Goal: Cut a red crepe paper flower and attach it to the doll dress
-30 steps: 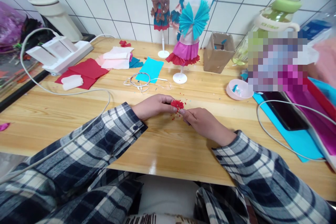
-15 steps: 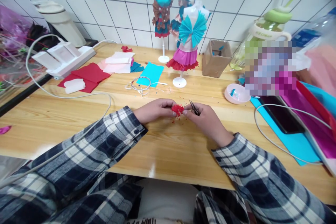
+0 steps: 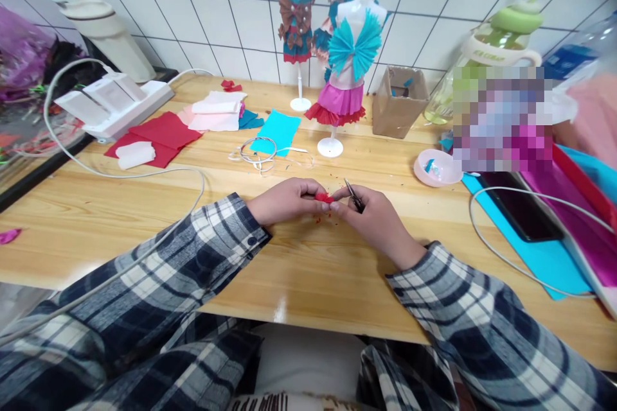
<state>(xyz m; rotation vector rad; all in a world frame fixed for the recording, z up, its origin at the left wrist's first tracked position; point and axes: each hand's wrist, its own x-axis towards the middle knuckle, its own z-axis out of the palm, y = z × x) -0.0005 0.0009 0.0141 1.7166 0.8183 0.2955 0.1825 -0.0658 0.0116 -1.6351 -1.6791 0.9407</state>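
A small red fringed paper piece is pinched between the fingers of my left hand. My right hand has its thumb and fingertip against the right side of that piece, and dark pointed scissors are tucked in its palm with the tips up. Tiny red scraps lie on the wooden table around the fingertips. Beyond the hands stands a white dress form with a turquoise pleated bow and a pink and red skirt.
Behind the hands lie turquoise paper, red paper and a wire coil. A pink bowl, cardboard box and phone are at right. At left, a white cable runs from a power strip.
The red piece has been tilted and pressed flatter between my fingers, so less of its round fringe shows. My right fingertips have moved slightly left, closer to my left hand.
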